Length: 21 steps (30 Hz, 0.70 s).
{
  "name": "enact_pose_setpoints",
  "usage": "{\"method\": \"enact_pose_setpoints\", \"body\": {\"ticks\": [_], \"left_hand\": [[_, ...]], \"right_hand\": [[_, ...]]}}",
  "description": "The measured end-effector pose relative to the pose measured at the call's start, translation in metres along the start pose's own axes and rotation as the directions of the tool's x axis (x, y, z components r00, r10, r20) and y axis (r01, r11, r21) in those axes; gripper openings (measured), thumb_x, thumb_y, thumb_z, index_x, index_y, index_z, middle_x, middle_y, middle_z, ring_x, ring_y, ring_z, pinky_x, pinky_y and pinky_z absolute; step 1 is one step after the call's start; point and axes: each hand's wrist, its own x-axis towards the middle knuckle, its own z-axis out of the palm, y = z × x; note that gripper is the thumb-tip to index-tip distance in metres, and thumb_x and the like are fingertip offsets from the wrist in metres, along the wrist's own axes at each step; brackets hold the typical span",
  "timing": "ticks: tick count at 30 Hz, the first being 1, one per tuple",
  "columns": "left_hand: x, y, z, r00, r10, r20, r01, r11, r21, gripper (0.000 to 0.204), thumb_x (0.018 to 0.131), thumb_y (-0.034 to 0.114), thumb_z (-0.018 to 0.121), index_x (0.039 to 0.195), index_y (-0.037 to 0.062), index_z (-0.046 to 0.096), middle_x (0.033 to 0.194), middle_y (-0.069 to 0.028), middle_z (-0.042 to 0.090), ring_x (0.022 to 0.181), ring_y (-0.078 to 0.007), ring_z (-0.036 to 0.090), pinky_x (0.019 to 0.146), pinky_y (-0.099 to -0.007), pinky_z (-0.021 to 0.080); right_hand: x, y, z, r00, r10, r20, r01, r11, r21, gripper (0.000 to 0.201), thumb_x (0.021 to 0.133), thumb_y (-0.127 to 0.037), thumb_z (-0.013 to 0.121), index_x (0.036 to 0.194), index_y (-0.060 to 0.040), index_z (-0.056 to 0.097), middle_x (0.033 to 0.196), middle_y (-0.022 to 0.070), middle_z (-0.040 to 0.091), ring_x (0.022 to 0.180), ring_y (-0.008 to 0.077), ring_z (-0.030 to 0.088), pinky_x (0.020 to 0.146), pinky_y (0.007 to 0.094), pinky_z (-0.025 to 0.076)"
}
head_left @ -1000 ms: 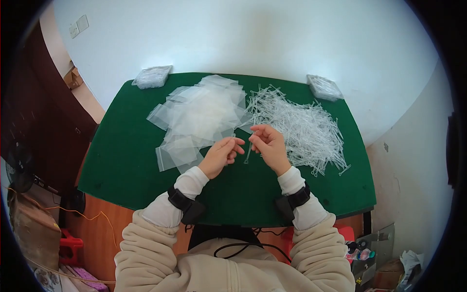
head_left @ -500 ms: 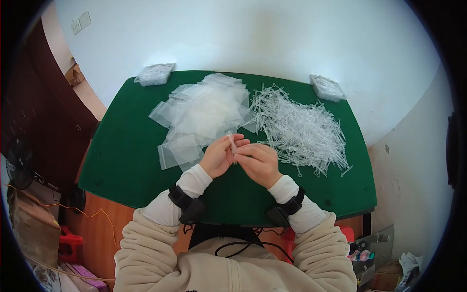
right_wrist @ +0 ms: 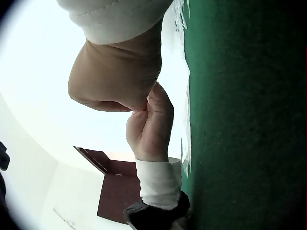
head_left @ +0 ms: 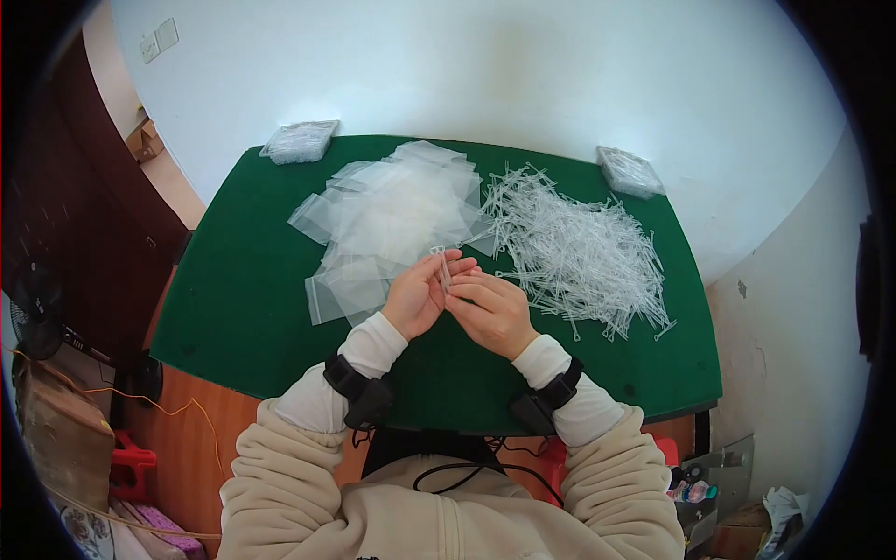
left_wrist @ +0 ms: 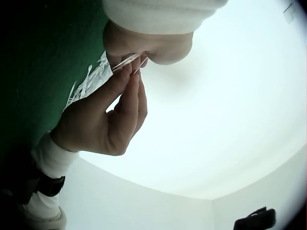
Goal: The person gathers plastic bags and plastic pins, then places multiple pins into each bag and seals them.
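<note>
On my side of the heap of flat, clear plastic bags [head_left: 397, 207], my left hand [head_left: 415, 299] holds thin, clear plastic sticks [head_left: 444, 272] that my right hand [head_left: 495, 315] pinches too, and slackening either grip could scatter them.

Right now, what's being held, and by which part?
Thin clear sticks: the right hand pinches them near their lower ends in the head view. They also lie against the left hand, whose grip is unclear.
</note>
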Motion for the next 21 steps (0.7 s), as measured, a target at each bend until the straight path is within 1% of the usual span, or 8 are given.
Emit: {"method": "enact_pose_setpoints", "body": {"ticks": [6, 10, 14, 15, 16, 18, 19, 21], "left_hand": [[-0.001, 0.003, -0.001, 0.999, 0.006, 0.041, -0.007, 1.0, 0.019, 0.038, 0.095, 0.025, 0.042, 0.121, -0.0028, 0.042, 0.121, -0.019, 0.049, 0.113, -0.0289, 0.05, 0.098, -0.0412, 0.04], [0.0, 0.005, -0.002, 0.999, 0.012, 0.03, -0.012, 1.0, -0.019, 0.032, 0.099, 0.022, 0.03, 0.113, -0.0025, 0.046, 0.109, -0.0188, 0.057, 0.109, -0.0315, 0.054, 0.095, -0.0404, 0.043], [-0.002, 0.006, 0.001, 0.999, 0.037, -0.024, -0.036, 0.998, 0.044, 0.03, 0.099, 0.022, 0.032, 0.111, 0.0008, 0.048, 0.089, -0.0096, 0.059, 0.091, -0.0226, 0.059, 0.081, -0.0335, 0.049], [-0.001, 0.005, 0.002, 0.999, 0.02, 0.035, -0.028, 0.971, 0.236, 0.029, 0.099, 0.023, 0.033, 0.11, 0.002, 0.049, 0.083, -0.0064, 0.056, 0.083, -0.0184, 0.056, 0.074, -0.03, 0.046], [-0.002, 0.007, 0.0, 0.996, 0.005, 0.088, -0.042, 0.906, 0.421, 0.028, 0.099, 0.023, 0.034, 0.109, 0.0033, 0.05, 0.077, -0.0032, 0.052, 0.075, -0.0141, 0.053, 0.067, -0.0264, 0.044], [-0.005, 0.0, 0.005, 0.99, -0.033, 0.14, -0.055, 0.813, 0.58, 0.027, 0.098, 0.023, 0.035, 0.108, 0.0045, 0.052, 0.071, 0.0, 0.049, 0.067, -0.0099, 0.05, 0.06, -0.0229, 0.042], [-0.008, -0.003, 0.011, 0.985, -0.073, 0.157, -0.044, 0.771, 0.635, 0.027, 0.098, 0.023, 0.036, 0.107, 0.0051, 0.052, 0.07, 0.0014, 0.046, 0.063, -0.0082, 0.044, 0.057, -0.0217, 0.037], [-0.012, -0.005, 0.017, 0.975, -0.144, 0.169, -0.03, 0.668, 0.744, 0.025, 0.097, 0.023, 0.038, 0.105, 0.0062, 0.054, 0.068, 0.0041, 0.04, 0.057, -0.0048, 0.033, 0.051, -0.0193, 0.028]], "right_hand": [[-0.005, 0.004, 0.005, 0.999, 0.003, 0.053, -0.005, 0.999, 0.052, 0.018, 0.065, 0.0, 0.07, 0.081, -0.0042, 0.062, 0.09, 0.0073, 0.062, 0.082, 0.0235, 0.064, 0.071, 0.0326, 0.054], [-0.005, 0.006, 0.006, 0.994, 0.012, 0.108, -0.019, 0.997, 0.07, 0.02, 0.064, 0.001, 0.07, 0.082, -0.0038, 0.062, 0.09, 0.0077, 0.061, 0.082, 0.025, 0.063, 0.074, 0.0333, 0.053], [-0.001, 0.012, 0.0, 0.996, 0.012, 0.089, -0.022, 0.993, 0.115, 0.016, 0.069, 0.001, 0.068, 0.083, -0.0031, 0.062, 0.087, 0.0076, 0.062, 0.081, 0.0232, 0.064, 0.072, 0.0309, 0.052], [-0.004, 0.014, -0.007, 0.994, 0.035, 0.1, -0.044, 0.995, 0.092, 0.016, 0.069, 0.001, 0.068, 0.083, -0.0031, 0.062, 0.087, 0.0076, 0.062, 0.081, 0.0232, 0.064, 0.072, 0.0309, 0.052], [-0.003, 0.017, -0.01, 0.967, 0.251, 0.033, -0.253, 0.955, 0.155, 0.014, 0.071, 0.001, 0.067, 0.084, -0.0025, 0.063, 0.085, 0.0068, 0.062, 0.079, 0.0209, 0.063, 0.071, 0.0293, 0.051], [-0.004, 0.022, -0.015, 0.762, 0.646, -0.058, -0.6, 0.736, 0.315, 0.011, 0.076, 0.0, 0.065, 0.087, -0.0014, 0.063, 0.083, 0.0053, 0.063, 0.077, 0.0163, 0.063, 0.069, 0.026, 0.05], [-0.007, 0.024, -0.018, 0.757, 0.651, -0.056, -0.607, 0.733, 0.308, 0.011, 0.076, 0.0, 0.065, 0.087, -0.0014, 0.063, 0.083, 0.0053, 0.063, 0.077, 0.0163, 0.063, 0.069, 0.026, 0.05], [-0.012, 0.029, -0.017, 0.628, 0.768, 0.126, -0.69, 0.474, 0.547, 0.008, 0.079, -0.002, 0.063, 0.086, 0.0001, 0.063, 0.081, 0.0043, 0.063, 0.073, 0.0113, 0.061, 0.066, 0.0232, 0.048]]}}
